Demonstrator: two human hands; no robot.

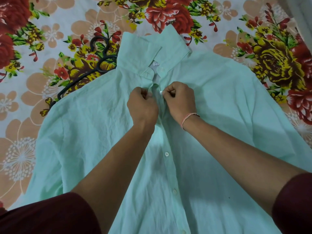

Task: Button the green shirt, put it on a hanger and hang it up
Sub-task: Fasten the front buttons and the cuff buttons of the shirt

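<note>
- The shirt point(211, 115) lies face up and spread flat on a floral sheet point(42, 22), collar point(157, 48) away from the person and sleeves out to both sides.
- The left hand point(142, 105) is curled tight, pinching the left edge of the placket just below the collar between thumb and fingers.
- The right hand point(180, 98) is likewise closed, pinching the right edge of the placket, with a white button point(160, 92) showing at its fingertips.
- The two hands sit close together, nearly touching, with the shirt opening between them.
- Above them the neck is open, and a small label point(155, 63) shows inside the collar.
- Further down the front, one button point(166, 154) and another below it point(174, 191) lie along the placket (whether they are fastened I cannot tell).
- A thin band point(187, 118) circles the right wrist.
- Both forearms are bare, and dark red sleeves point(55, 215) end near the elbows.
- A black hanger point(99, 65) lies on the sheet to the left of the collar, its hook pointing away and its lower arm tucked under the shirt's left shoulder.
</note>
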